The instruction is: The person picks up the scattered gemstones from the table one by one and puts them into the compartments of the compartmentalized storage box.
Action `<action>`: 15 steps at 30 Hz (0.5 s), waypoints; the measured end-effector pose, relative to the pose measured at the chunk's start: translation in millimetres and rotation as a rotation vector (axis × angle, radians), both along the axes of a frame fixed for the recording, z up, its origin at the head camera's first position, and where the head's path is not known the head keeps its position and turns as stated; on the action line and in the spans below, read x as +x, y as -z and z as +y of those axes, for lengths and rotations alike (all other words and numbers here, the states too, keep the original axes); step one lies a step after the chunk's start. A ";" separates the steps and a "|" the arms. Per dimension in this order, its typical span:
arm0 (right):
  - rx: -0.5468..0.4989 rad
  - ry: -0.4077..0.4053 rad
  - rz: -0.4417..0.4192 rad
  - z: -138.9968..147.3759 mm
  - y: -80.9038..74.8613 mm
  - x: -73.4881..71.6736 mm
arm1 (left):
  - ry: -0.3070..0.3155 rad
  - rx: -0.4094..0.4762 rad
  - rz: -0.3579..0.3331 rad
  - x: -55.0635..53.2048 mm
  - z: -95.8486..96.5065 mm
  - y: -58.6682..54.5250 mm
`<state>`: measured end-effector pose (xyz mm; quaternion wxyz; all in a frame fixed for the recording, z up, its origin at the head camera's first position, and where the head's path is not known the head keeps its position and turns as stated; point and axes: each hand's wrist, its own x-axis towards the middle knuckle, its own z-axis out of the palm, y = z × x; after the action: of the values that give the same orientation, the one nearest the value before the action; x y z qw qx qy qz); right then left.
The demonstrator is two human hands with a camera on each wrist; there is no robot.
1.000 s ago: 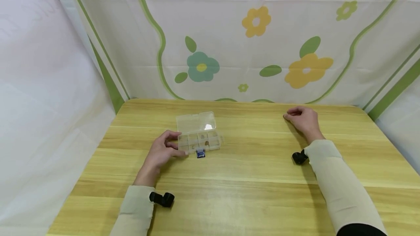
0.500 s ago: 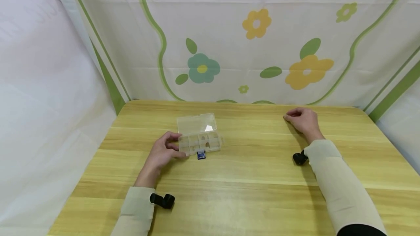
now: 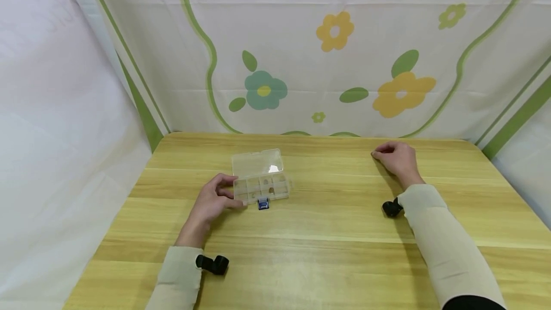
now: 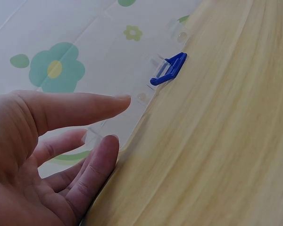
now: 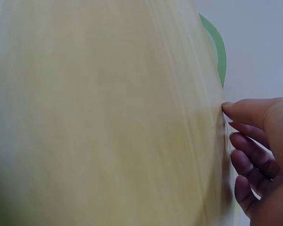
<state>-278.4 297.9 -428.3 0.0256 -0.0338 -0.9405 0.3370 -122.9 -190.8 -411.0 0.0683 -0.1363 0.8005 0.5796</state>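
Observation:
A clear plastic compartment box [image 3: 254,189] lies on the table with its lid [image 3: 257,163] raised at the back. Several small brownish pieces [image 3: 271,190] sit in its compartments; their kind is too small to tell. A blue latch [image 3: 263,203] hangs at its front edge, also seen in the left wrist view as a blue clip [image 4: 170,70]. My left hand [image 3: 213,200] grips the box's left end, thumb in front and fingers behind. Near the table's back right edge, my right hand [image 3: 396,159] pinches a tiny dark piece [image 5: 222,108] at thumb and index fingertips, mostly hidden.
The wooden table [image 3: 318,238] reaches back to a white curtain [image 3: 301,27] printed with flowers. More white cloth hangs on the left and right. A black camera mount sits on each sleeve cuff.

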 end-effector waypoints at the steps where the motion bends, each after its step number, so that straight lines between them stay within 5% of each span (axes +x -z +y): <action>1: 0.000 0.005 0.001 0.1 0.5 0.5 | -0.001 0.000 0.000 0.2 0.1 0.2; 15: -0.027 0.030 0.039 -8.0 -2.0 7.5 | 0.014 -0.001 -0.002 -1.3 -1.0 0.8</action>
<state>-270.9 289.8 -426.2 0.0485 -0.0417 -0.9346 0.3500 -124.2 -191.8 -411.8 0.0732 -0.1311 0.8015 0.5788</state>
